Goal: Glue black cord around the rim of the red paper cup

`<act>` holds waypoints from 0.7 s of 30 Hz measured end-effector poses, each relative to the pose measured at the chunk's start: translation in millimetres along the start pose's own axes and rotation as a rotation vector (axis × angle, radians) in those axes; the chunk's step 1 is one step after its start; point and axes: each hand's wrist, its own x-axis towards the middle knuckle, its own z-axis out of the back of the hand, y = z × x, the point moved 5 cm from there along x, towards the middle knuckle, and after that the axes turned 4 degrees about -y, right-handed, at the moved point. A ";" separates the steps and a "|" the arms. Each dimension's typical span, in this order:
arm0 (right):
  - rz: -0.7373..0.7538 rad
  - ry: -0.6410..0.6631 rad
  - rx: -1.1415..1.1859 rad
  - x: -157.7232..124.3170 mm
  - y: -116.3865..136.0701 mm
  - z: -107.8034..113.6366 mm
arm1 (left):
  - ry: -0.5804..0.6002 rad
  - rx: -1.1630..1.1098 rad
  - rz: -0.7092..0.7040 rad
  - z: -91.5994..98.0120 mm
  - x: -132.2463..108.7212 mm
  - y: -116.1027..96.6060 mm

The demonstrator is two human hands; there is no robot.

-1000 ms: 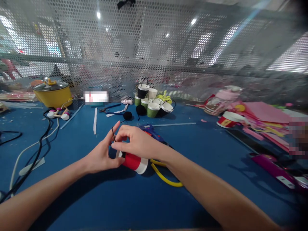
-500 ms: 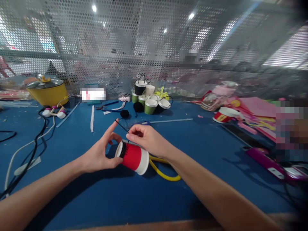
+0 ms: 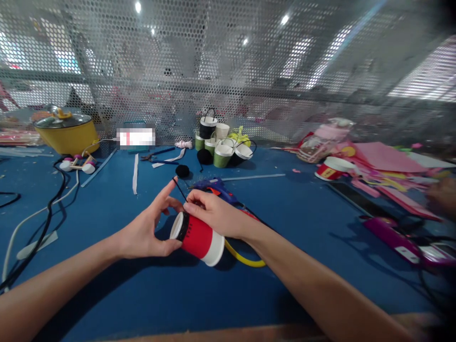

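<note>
While the L hand [image 3: 156, 228] grips the tilted cup [image 3: 198, 239] by its rim, thumb vs. curled fingers, the R hand [image 3: 212, 211] pinches thin black cord [image 3: 180, 191] running to L index tip. Cup: tapered, smooth, white w/ red middle, over blue table [image 3: 213, 304], contact unclear. R fingertips [image 3: 190, 207] partly hidden; yellow tube [image 3: 245, 260] cut off by R arm [image 3: 292, 259].

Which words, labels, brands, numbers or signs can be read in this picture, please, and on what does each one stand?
None can be read with certainty.
Red-and-white cup: small dark marks; I cannot tell whether they are letters.
Red-and-white tub on the right: gold patch, too blurred.
Purple device: pale patch, no readable text.
White patch at the back: pixelated, unreadable.
</note>
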 end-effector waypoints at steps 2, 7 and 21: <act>-0.005 0.035 -0.039 -0.9 -1.6 -2.6 | 0.004 -0.004 -0.010 -0.7 -0.4 -0.5; -0.019 0.037 -0.111 -4.7 -3.2 -3.0 | 0.033 -0.039 -0.014 -0.6 1.5 -0.2; 0.051 -0.121 -0.276 -13.1 10.7 0.7 | 0.023 -0.303 0.249 3.0 9.4 7.9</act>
